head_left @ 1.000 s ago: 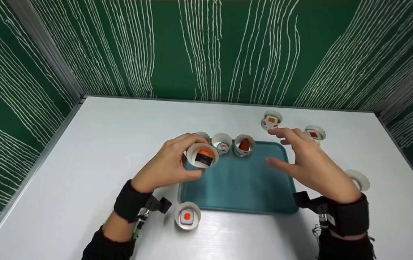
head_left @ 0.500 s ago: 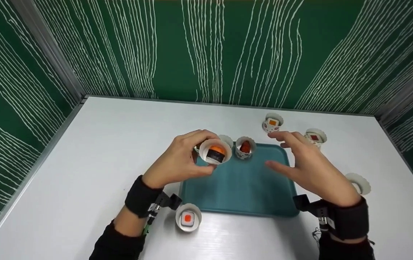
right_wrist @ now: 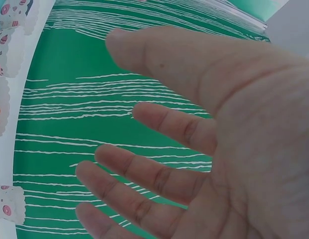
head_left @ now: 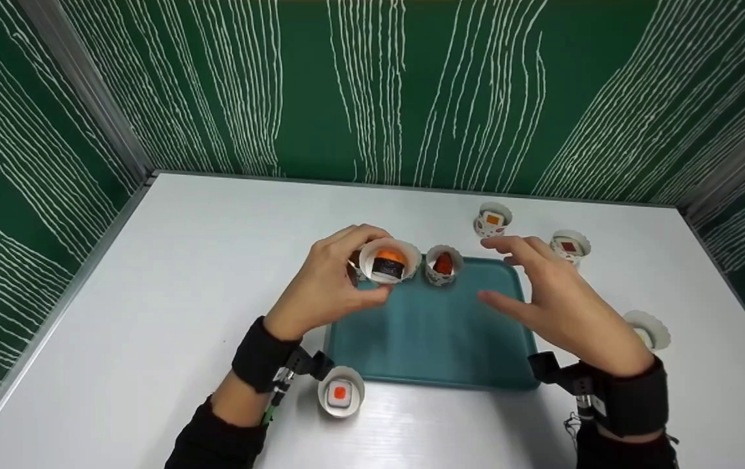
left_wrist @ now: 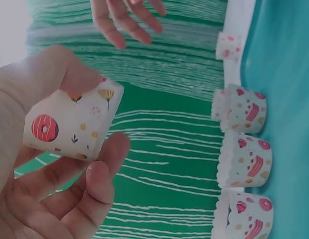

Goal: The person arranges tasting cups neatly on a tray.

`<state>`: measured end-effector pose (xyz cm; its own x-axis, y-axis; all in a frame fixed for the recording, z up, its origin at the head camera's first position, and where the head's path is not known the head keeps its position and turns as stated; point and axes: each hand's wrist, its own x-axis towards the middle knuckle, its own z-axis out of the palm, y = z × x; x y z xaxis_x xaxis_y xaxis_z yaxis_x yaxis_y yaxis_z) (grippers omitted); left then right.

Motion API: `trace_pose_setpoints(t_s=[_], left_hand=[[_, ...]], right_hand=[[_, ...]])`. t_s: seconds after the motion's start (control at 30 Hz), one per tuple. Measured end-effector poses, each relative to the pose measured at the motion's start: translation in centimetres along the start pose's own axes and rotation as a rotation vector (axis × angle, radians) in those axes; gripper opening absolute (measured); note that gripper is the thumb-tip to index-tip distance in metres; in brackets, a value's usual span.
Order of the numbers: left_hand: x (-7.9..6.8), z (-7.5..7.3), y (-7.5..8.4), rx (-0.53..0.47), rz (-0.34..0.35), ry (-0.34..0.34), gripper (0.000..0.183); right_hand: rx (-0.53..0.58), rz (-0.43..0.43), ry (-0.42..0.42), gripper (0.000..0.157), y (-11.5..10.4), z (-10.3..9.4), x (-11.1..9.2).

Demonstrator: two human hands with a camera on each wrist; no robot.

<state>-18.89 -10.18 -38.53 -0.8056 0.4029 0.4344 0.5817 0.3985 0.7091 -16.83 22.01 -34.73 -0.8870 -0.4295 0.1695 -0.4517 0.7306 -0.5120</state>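
My left hand grips a patterned paper cupcake cup between thumb and fingers, its mouth tipped toward the head camera. Inside sits a toy-like sushi piece with an orange top and black band. The hand and cup overlap the back left corner of a teal tray. Right of the held cup, a paper cup with a dark red piece stands at the tray's back edge. In the left wrist view, several cups line that edge. My right hand, fingers spread and holding nothing, hovers over the tray's right side.
Front left of the tray, a paper cup holds a white square piece with an orange centre. More filled cups stand at the back right, with another cup beyond my right wrist. Green walls with white streaks enclose the white table.
My left hand has carried the held cup to the right and slightly back, now covering cups at the tray's back edge. The right hand has stayed nearly still.
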Motion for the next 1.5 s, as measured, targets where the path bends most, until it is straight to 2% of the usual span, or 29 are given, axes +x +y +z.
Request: trace_pose_setpoints(t_s=[0.17, 0.33, 0.7, 1.2, 1.5], left_hand=[[-0.1, 0.4, -0.2, 0.021, -0.025, 0.015, 0.05], [-0.1, 0.9, -0.3, 0.012, -0.036, -0.002, 0.052], [-0.3, 1.6, 0.0, -0.015, -0.01, -0.032, 0.053], [-0.5, 2.5, 0.4, -0.004, 0.034, -0.082, 0.052], [-0.8, 3.2, 0.9, 0.005, 0.053, -0.098, 0.051]], right_hand=[[-0.01, -0.007, 0.0, 0.064, -0.3, 0.2, 0.1], [-0.013, -0.028, -0.017, 0.062, -0.9, 0.8, 0.3], [-0.01, -0.077, -0.024, 0.057, -1.7, 1.4, 0.5], [-0.015, -0.131, -0.024, 0.057, -2.2, 2.0, 0.5], [0.014, -0.194, -0.021, 0.055, -2.7, 2.6, 0.7]])
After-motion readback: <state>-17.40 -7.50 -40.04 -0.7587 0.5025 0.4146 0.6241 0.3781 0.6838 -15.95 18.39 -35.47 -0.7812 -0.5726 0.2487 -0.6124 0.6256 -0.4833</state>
